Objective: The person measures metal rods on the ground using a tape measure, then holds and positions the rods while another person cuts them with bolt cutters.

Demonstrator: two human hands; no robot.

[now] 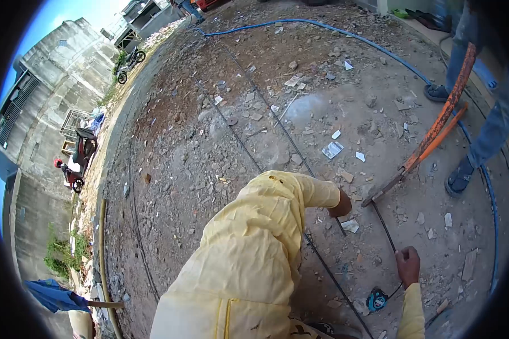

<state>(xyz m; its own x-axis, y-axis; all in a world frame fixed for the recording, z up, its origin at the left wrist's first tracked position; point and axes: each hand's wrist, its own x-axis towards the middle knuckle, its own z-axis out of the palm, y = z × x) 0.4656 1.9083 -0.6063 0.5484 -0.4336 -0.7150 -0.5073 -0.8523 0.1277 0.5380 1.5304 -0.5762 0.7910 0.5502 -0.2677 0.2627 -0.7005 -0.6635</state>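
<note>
My right hand (408,265) is closed around a thin steel rod (385,227) on the right. The far end of this rod lies at the jaws of a bolt cutter (435,133) with worn orange handles, beside another person's legs. Further left, my left hand (341,204) is lowered to the ground, its fingers partly hidden, closed at the end part of a long steel rod (283,129). A second long rod (335,279) passes under my yellow left sleeve (249,237). Below my right hand lies a teal tape measure (377,299).
Rubble and broken tile pieces (332,150) cover the dirt ground. A blue hose (345,33) curves along the back and right. The co-worker's shoes (460,176) stand at the right. Motorbikes (80,158) are parked by the wall at left, near a bamboo pole (103,254).
</note>
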